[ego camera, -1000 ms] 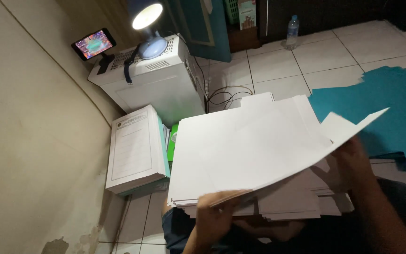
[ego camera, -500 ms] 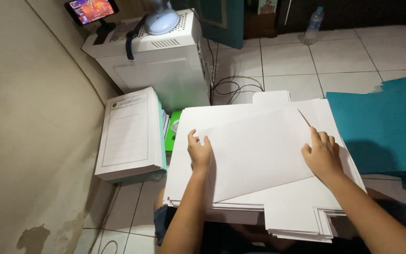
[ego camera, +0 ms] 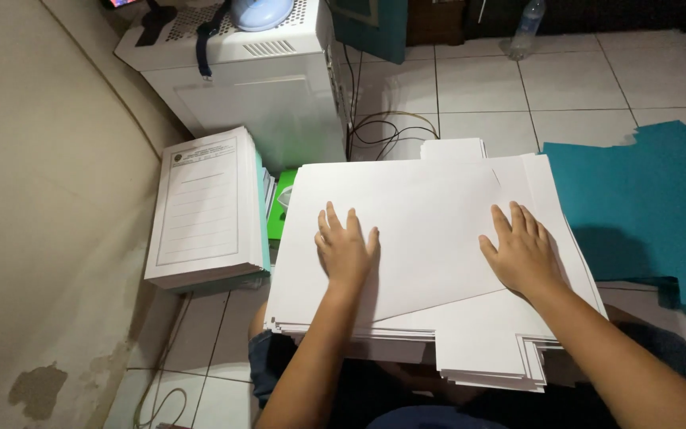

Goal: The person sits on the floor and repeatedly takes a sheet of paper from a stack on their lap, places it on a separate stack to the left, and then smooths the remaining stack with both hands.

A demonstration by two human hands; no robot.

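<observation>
Plainly, the biggest thing under the hands is the stack of white card sheets point(ego camera: 438, 334), resting across the person's lap and spreading out past both palms; its edges show many thin layers, so as a whole it is probably heavy, while each sheet looks light, smooth and apt to slide. On top lies a single white sheet point(ego camera: 406, 230), skewed so its lower edge runs slantwise between the two wrists. It seems stiff enough to hold flat yet easy to crease, so a free edge or corner looks the safest place to grip. Beyond the right hand point(ego camera: 524, 256) a teal sheet point(ego camera: 645, 214) covers the floor tiles; beyond the left hand point(ego camera: 344, 250) sits a smaller pile of printed forms point(ego camera: 204, 210), with a white machine point(ego camera: 256, 87) further ahead. Both hands lie flat, palms down, fingers spread wide and pointing away from the body, pressing on the top sheet and grasping nothing; the forearms reach forward, roughly parallel.
</observation>
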